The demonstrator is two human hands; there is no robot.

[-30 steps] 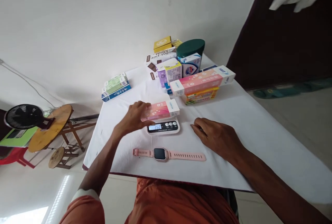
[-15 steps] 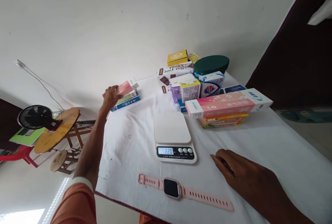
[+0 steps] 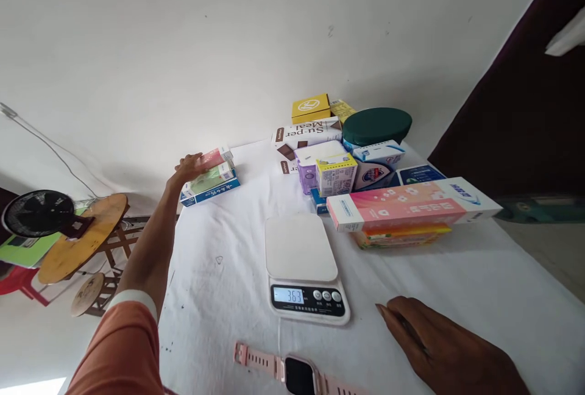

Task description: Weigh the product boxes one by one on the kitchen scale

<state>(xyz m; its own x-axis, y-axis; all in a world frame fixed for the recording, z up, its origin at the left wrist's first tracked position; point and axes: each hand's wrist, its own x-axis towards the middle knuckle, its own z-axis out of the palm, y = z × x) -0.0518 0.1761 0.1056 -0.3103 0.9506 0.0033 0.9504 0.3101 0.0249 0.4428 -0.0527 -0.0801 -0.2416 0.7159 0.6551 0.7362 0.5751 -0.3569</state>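
Note:
At the far left of the table, my left hand (image 3: 189, 167) is closed on a pink-and-white box (image 3: 214, 156). That box lies against a green-and-white box (image 3: 212, 178), with a blue-and-white box (image 3: 211, 191) under them. My right hand (image 3: 445, 346) rests on the cloth at the lower right, its fingers curled in and no object showing in them. Nearest to it is a white digital scale (image 3: 301, 249) with a bare platform; its lit display reads 363. A pink-strapped smartwatch (image 3: 300, 375) lies in front of the scale, partly cut off by the frame.
Right of the scale, a long pink-and-white box (image 3: 406, 203) lies across an orange-yellow pack (image 3: 402, 236). Behind stand a purple pack (image 3: 307, 169), a yellow-and-white box (image 3: 337, 174), a Su-per Meal box (image 3: 308, 133), a yellow box (image 3: 311, 108) and a dark green oval-topped container (image 3: 377, 125).
My left hand has lowered the pink-and-white box behind the green one, which now shows more. The scale's reading went from 220 to 363. The view has shifted; my right hand stays curled.

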